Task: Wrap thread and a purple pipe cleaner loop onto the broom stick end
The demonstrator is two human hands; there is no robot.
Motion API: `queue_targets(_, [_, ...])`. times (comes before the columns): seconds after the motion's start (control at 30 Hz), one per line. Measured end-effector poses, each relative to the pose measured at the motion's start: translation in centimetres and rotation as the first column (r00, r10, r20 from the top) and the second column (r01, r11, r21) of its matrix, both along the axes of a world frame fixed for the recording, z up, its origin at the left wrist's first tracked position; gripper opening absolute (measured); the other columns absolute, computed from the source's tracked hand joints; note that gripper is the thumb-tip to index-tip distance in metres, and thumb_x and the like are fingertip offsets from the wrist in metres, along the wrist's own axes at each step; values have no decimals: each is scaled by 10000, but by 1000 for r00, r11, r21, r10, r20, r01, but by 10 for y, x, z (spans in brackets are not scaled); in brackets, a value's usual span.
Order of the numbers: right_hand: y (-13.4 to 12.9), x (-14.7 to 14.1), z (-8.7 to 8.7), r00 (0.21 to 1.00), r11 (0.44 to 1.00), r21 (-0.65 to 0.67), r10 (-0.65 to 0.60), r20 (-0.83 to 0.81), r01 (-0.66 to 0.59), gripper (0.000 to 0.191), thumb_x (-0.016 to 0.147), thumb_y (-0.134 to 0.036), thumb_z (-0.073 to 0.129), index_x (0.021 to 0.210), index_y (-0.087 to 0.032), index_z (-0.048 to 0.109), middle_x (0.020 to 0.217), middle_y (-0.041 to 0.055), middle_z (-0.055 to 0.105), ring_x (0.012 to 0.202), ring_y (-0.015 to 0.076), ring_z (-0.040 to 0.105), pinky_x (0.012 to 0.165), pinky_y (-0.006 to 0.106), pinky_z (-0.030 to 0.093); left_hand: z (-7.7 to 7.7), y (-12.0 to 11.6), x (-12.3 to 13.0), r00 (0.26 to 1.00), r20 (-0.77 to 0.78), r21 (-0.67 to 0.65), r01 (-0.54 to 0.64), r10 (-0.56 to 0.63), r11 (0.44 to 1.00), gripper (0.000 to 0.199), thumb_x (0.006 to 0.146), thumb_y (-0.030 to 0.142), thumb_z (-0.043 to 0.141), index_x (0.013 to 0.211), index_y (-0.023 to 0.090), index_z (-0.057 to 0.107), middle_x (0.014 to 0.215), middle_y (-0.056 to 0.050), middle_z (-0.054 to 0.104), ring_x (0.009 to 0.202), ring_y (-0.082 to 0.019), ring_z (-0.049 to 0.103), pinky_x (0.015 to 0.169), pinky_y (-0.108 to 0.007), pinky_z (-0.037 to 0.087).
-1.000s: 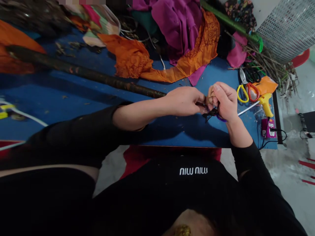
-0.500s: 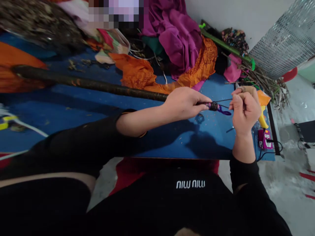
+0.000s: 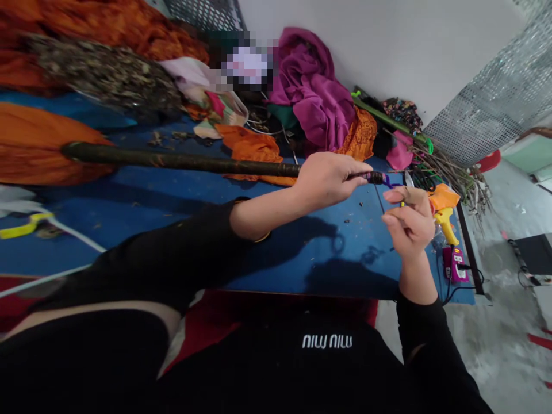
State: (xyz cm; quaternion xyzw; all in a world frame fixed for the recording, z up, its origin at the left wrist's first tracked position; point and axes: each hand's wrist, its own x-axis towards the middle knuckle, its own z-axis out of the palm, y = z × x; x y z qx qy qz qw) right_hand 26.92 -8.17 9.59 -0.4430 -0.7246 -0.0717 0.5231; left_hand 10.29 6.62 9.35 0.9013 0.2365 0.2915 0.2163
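Observation:
My left hand (image 3: pixel 330 179) is closed around a long dark stick (image 3: pixel 185 161) near its right end. That tip carries a wrapping of dark cord (image 3: pixel 374 177) and a small purple loop (image 3: pixel 390 183). A thin loose length of the cord appears to hang below the wrapping. Just right of the loop is my right hand (image 3: pixel 409 221), its fingers bent and apart, with nothing visible between them. At the far left, the stick's other end runs into a bundle of orange cloth (image 3: pixel 47 144).
Under the stick is a blue table (image 3: pixel 276 253). Behind it lie magenta cloth (image 3: pixel 313 86), dried plant matter (image 3: pixel 107 72) and a pile of twigs (image 3: pixel 459 164). On the right are a yellow-handled tool (image 3: pixel 447 224) and a purple power strip (image 3: pixel 456 264).
My right hand has let go of the cord it was pulling taut, and its fingers have parted. It is slightly lower and further left. The view has shifted; my left hand still grips the stick.

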Motion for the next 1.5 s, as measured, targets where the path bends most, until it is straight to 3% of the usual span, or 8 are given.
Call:
queue_targets(0.13, [9,-8,-11,951,965,-83,226,-210,-247,351,1033,-411,584,736,-253,686,790,54,722,983,277,788,904,504,643,-4,-3,-1,1000,20,25,20,-20,1000,358,997,348,572,1256,324,818,1089,-28,853,989,-194,772,734,-276,457])
queue_targets(0.33, [10,-17,-16,954,958,-122,236,-184,-260,373,1047,-421,559,727,-246,638,687,7,689,755,209,768,965,501,613,-3,-6,-3,1000,-5,52,2,-2,999,350,991,353,584,1253,324,814,1077,-23,849,996,-204,772,719,-296,432])
queue_targets(0.43, [13,-21,-26,925,957,-40,265,-274,-286,406,1049,-405,535,678,-246,580,602,-13,616,589,173,659,813,442,618,-2,-9,-4,1000,-16,56,3,-2,998,343,981,348,598,1245,323,814,1067,-21,850,984,-207,768,710,-299,429])
queue_targets(0.63, [20,-34,-42,865,986,-63,107,-490,-157,575,1027,-565,540,551,-247,481,457,-47,354,436,144,398,554,368,451,2,-16,-4,996,-80,38,-37,40,999,364,986,357,568,1255,262,794,1110,-54,844,996,-233,761,719,-320,424])
queue_targets(1.13, [11,-49,-7,700,1000,24,18,-714,-1,610,1020,-557,545,618,-231,223,482,-93,164,392,86,180,509,312,350,1,-22,-5,992,-129,-1,2,-2,1000,302,1001,363,575,1189,248,781,1044,-55,833,962,-235,747,687,-332,360])
queue_targets(1.3, [11,-49,-24,815,1000,16,12,-580,-3,559,1049,-539,484,610,-247,299,480,-76,252,406,110,261,532,344,383,4,-21,-5,989,-142,1,-30,30,1000,331,999,365,566,1210,231,783,1069,-71,833,970,-249,747,698,-333,376])
queue_targets(1.4, [14,-44,-35,961,991,9,132,-245,-134,445,1076,-417,474,665,-255,418,528,-52,395,455,129,364,551,342,392,10,-21,-8,989,-148,-49,-36,28,998,333,982,370,579,1210,260,794,1023,-47,833,919,-230,739,696,-326,377])
queue_targets(1.5, [18,-39,-40,984,985,35,164,64,-167,366,1087,-320,475,728,-249,461,594,-32,482,533,137,430,594,325,405,16,-22,-12,989,-147,-121,-35,17,992,318,957,364,608,1194,293,808,974,-13,830,895,-206,732,700,-308,383])
